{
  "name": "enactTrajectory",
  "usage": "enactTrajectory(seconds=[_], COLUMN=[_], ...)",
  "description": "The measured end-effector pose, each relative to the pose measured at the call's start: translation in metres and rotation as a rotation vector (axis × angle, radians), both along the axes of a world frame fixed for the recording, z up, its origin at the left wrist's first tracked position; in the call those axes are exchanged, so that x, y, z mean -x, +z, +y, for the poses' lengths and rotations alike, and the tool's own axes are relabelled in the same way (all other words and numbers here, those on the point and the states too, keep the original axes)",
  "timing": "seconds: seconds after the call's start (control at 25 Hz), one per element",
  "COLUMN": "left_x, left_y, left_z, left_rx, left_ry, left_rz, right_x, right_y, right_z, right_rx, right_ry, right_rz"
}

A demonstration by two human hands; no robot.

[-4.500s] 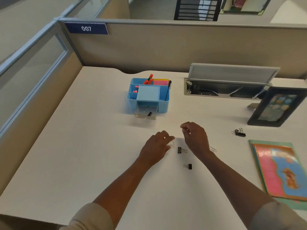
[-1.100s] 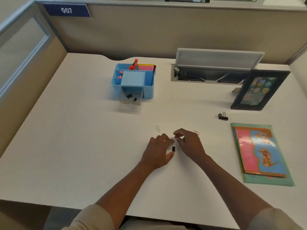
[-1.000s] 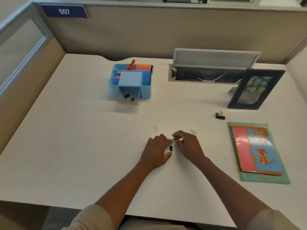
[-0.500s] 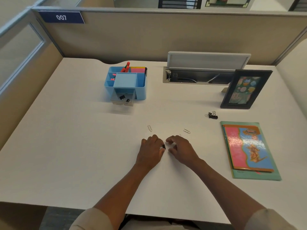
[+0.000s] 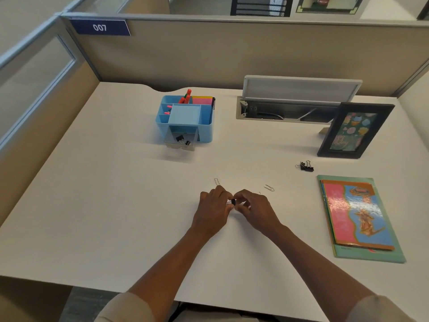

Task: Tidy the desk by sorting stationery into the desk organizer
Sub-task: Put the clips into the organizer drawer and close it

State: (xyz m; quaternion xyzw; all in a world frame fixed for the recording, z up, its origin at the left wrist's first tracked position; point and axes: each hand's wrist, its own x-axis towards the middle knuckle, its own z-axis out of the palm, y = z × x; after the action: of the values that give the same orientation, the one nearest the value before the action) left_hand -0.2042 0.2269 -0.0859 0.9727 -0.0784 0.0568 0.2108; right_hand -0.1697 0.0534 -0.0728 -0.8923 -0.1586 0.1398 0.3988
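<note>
Soft, even overhead light is filling the scene, neither dim nor harsh. The desk (image 5: 92, 205) is reading a flat pale cream, and both hands are casting only faint, diffuse shadows just under the fingers. Beyond the fingertips, the blue organizer (image 5: 204, 126) is throwing a weak shadow toward the viewer. To the right of the fingers, the booklet cover (image 5: 357, 212) is catching a mild sheen. The wide lens is bending the partition edges at the frame borders, and fine detail is looking slightly soft throughout.
</note>
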Motion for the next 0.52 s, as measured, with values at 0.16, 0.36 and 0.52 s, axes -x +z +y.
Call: enactTrajectory(seconds=[0.16,0.36,0.52], left_x=[-0.006,-0.014,-0.021], left_y=[0.005,0.017,0.021], left_z=[0.008,0.017,0.027], left_rx=[0.029,0.087,0.207], left_ry=[0.015,0.024,0.104], left_rz=[-0.025,-0.026,0.045], right_x=[-0.006,-0.013,-0.023], right_y=[0.003,0.01,0.018], right_z=[0.008,0.021,0.036], right_rx=[-0.025,-0.076,-0.166], right_ry=[0.002,-0.031,-0.055], right_rz=[-0.029,-0.052,-0.021])
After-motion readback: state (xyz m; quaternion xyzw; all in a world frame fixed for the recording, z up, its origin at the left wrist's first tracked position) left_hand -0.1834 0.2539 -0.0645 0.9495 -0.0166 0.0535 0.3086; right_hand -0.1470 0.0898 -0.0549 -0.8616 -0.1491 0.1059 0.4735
